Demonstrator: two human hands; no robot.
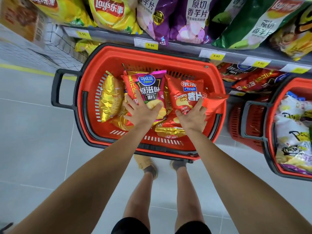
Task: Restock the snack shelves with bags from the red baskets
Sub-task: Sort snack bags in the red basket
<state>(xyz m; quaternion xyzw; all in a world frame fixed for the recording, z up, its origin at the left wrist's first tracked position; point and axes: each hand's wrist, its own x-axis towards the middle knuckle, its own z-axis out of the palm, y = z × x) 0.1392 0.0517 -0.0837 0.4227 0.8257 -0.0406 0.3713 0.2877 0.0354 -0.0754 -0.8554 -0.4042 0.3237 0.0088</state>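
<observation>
A red basket (108, 54) with black handles stands on the floor below the shelf, holding several chip bags. My left hand (143, 112) grips the lower end of a purple-and-red Copico bag (152, 86) in the basket's middle. My right hand (192, 115) grips the lower end of a red Qinqin potato chips bag (185, 92) beside it. Gold foil bags (109, 98) lie at the basket's left and under the others. A second red basket (273, 115) with white and yellow bags stands at the right edge.
A grey shelf edge (177, 43) with yellow price tags runs above the basket, stocked with yellow Lay's bags (108, 14), purple taro chip bags (190, 19) and green bags (244, 26). A lower shelf holds red bags (249, 80). My legs and feet stand on grey floor tiles behind the basket.
</observation>
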